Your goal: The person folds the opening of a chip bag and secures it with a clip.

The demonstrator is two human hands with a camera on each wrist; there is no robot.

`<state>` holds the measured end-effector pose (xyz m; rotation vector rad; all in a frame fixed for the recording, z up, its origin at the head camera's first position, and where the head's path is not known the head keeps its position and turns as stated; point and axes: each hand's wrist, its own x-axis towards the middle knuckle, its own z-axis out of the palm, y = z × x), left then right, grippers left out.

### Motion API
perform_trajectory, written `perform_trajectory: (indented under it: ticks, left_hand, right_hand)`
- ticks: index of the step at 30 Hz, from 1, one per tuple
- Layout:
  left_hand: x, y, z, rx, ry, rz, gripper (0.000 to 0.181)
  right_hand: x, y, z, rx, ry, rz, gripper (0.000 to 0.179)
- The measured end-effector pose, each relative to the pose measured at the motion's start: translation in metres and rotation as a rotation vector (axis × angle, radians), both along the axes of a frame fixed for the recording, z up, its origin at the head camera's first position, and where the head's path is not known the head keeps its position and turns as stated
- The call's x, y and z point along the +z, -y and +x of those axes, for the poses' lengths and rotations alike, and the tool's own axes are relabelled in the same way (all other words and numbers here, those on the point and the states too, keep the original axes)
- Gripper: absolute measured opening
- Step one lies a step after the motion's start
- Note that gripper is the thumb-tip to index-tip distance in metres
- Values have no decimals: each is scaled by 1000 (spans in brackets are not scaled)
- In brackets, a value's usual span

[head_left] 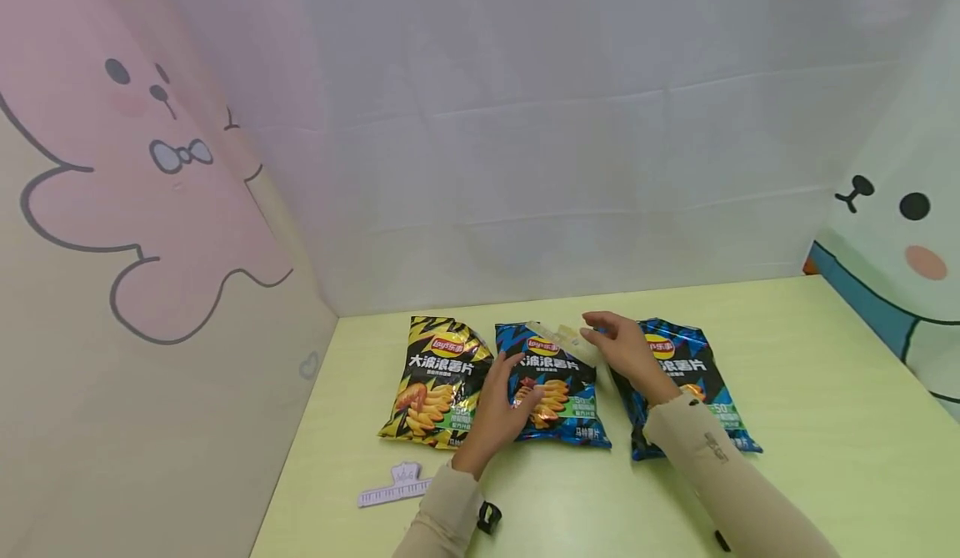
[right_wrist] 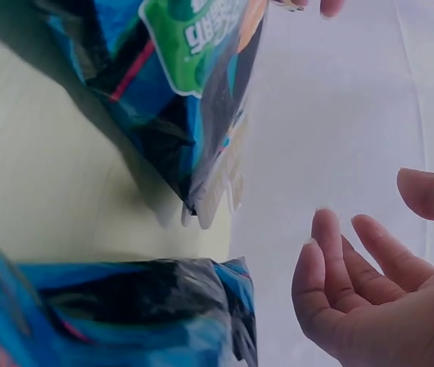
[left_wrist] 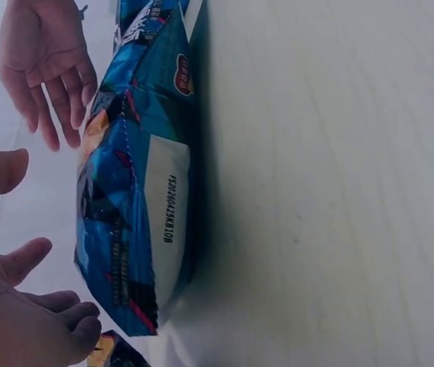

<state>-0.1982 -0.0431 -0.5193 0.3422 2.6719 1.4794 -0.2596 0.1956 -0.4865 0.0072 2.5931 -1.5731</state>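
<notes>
Beige-sleeved right hand (head_left: 626, 354): half-spread, empty!
Left hand (head_left: 497, 414): likewise!
Blue-black foil bag (head_left: 553, 408): between, pale plastic clip (head_left: 576, 344) across top!

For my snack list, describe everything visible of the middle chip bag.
This bag looks like shiny plastic, blue and black, with a red logo, pictured chips and a green patch. It lies face up on the table between a yellow bag and another blue bag, a pale clip across its top right corner. Left hand and right hand flank it; contact unclear.
</notes>
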Motion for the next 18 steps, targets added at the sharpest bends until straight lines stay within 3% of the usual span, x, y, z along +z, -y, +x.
perform_trajectory:
  ticks: [11,18]
  left_hand:
    - [6,-4,-3,-19,-2,19,71]
    - [6,-7,-4,-39,-13,30,69]
  right_hand:
    - [5,-12,13,-6,-103,48,48]
    - [6,-24,21,-20,-61,70,50]
